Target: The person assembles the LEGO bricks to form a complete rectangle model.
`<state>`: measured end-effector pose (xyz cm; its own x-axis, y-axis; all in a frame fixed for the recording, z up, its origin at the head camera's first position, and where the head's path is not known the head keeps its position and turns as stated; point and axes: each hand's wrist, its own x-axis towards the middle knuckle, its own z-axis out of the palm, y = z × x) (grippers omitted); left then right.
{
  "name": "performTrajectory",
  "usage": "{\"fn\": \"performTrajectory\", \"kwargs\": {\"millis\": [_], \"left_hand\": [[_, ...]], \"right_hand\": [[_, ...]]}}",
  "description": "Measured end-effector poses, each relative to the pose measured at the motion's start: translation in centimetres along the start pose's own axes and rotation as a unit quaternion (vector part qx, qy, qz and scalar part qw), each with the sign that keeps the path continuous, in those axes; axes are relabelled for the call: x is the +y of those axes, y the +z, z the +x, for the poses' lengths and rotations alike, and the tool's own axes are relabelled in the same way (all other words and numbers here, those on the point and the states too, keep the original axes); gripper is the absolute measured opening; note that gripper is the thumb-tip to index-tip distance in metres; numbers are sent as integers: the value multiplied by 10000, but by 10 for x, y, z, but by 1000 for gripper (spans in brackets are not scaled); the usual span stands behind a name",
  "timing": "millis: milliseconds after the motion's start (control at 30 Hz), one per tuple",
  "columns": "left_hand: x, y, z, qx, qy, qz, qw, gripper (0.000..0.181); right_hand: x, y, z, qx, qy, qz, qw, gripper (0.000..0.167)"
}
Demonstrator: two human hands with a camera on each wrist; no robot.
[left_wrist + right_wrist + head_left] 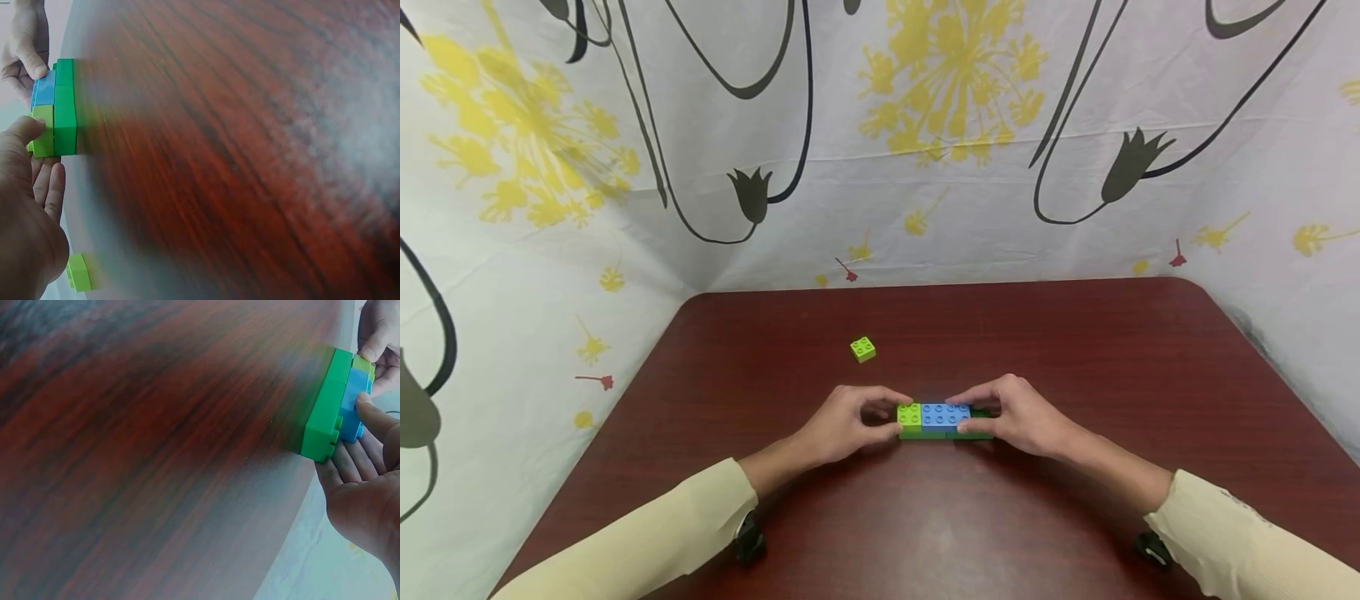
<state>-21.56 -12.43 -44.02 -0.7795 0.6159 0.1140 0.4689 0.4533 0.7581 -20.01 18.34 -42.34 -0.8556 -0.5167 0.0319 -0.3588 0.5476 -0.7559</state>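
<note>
Two dark green bricks [65, 122] lie end to end on the table as a lower layer. On top of them sit a lime brick [909, 417] at the left and a blue brick [938, 419] beside it. My left hand [844, 425] pinches the lime brick between thumb and fingers. With thumb and fingers on its front and back sides, my right hand [1028, 418] pinches the blue brick. Bare studs of the green layer [334, 430] show at the right end. Part of each brick's far side is hidden by fingers.
A loose lime brick [863, 349] lies on the table behind my left hand. The dark red-brown wooden table [760, 333] has a patterned cloth [880, 208] hanging behind it and at its sides.
</note>
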Motion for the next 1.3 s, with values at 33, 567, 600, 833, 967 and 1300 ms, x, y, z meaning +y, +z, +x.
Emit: {"fn": "performTrajectory", "kwargs": {"millis": [33,567,600,833,967,1300], "left_hand": [[0,0,0,-6,-9,1,10000,39],[-3,2,0,23,-19,4,10000,40],[-3,2,-1,37,-20,11,10000,40],[-5,4,-1,98,28,44,9999,41],[-7,6,0,149,82,40,9998,41],[-6,7,-1,229,72,14,9997,40]], "right_hand": [[0,0,0,0,-1,-5,10000,37],[-1,1,1,20,-12,-53,10000,37],[-1,1,1,15,-6,-49,10000,37],[-3,-1,2,-93,66,11,9999,39],[-4,-4,5,-249,-20,-47,9997,40],[-5,-17,29,-944,-239,-195,9951,45]]}}
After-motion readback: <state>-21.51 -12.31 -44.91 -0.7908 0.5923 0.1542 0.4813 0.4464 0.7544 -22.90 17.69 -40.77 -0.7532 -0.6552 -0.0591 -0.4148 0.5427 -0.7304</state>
